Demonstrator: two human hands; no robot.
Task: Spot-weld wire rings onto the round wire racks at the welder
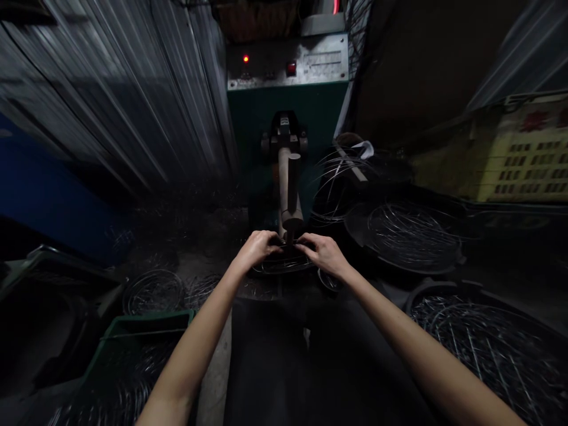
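Both hands meet at the lower tip of a metal arm (290, 183) that juts from a green machine (248, 106), which looks like a spot welder. My left hand (258, 248) pinches a thin curved wire piece (281, 269) from the left of the tip. From the right, my right hand (323, 253) grips the same wirework with thumb and fingers close together. Dim light and the fingers hide exactly where the wires touch the tip.
A red lamp (245, 58) glows on the machine's panel. Wire pieces fill a round dark basin (355, 228) and a nearer tub (417, 296) on the right. At lower left is a green crate (118, 325) of wires; a yellow crate (486, 171) stands far right.
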